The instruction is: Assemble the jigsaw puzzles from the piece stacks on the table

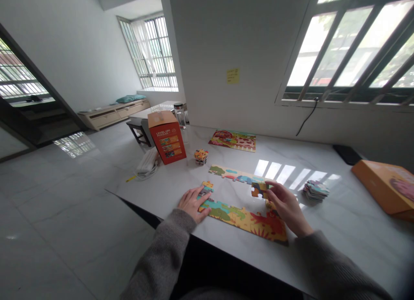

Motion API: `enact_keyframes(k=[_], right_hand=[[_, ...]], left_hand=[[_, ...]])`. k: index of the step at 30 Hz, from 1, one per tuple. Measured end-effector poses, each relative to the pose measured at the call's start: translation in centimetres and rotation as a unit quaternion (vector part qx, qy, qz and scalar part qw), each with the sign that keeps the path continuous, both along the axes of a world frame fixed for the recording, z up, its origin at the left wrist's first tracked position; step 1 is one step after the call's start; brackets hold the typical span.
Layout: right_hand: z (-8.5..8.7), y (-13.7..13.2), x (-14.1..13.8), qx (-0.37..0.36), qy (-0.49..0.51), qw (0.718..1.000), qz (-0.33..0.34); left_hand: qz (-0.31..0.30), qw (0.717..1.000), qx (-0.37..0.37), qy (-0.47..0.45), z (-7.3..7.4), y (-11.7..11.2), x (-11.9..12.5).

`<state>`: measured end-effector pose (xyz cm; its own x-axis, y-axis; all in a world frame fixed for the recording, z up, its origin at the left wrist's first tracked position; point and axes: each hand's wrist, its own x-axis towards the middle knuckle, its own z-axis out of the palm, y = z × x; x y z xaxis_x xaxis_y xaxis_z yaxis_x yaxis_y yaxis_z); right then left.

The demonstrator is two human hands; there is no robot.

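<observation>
My right hand [283, 205] pinches a jigsaw puzzle piece [258, 190] with a dark and yellow pattern. The piece is at the right side of a partly joined puzzle border [239, 216], just below its far strip [234, 174]. Green bushes, yellow ground and a red shape show along the border's near edge. My left hand [194, 201] lies with fingers spread on the border's left side, covering part of it. A small stack of puzzle pieces [201, 157] stands beyond the left hand. Another stack of puzzle pieces [315, 190] is right of my right hand.
A red puzzle box [168, 138] stands at the back left, with a white power strip [147, 162] beside it and a glass jar [180, 114] behind. A reference picture sheet [233, 140] lies near the wall. To the right are an orange box [386, 185] and a black phone [347, 154].
</observation>
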<state>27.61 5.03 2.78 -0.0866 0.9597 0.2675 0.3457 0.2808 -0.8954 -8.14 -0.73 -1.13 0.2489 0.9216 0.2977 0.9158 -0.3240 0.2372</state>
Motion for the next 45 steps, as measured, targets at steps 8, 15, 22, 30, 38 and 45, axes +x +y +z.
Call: enact_keyframes(k=[8,15,22,30,38,45], right_hand=[[-0.3,0.0,-0.2,0.013,-0.008,1.0,0.007],[-0.3,-0.2,-1.2,0.006,-0.023,0.999,0.021],[0.5,0.1,-5.0,-0.023,-0.014,0.993,0.111],[0.3,2.3,-8.0,-0.032,-0.116,0.976,0.18],[-1.6,2.8,-7.7,0.082,-0.271,0.948,0.147],[-1.2,2.4,-7.7,0.073,-0.269,0.948,0.151]], left_hand=[[-0.011,1.0,0.0,0.007,-0.5,-0.4,0.2],[-0.012,0.998,0.009,0.057,-1.6,-1.0,0.5],[-0.003,0.998,-0.002,0.07,-1.6,-1.6,1.4],[-0.011,0.999,-0.002,0.032,-1.6,-1.6,1.4],[0.034,0.997,0.002,-0.075,-1.2,0.0,0.2],[-0.021,0.972,0.002,-0.233,0.6,5.6,-1.9]])
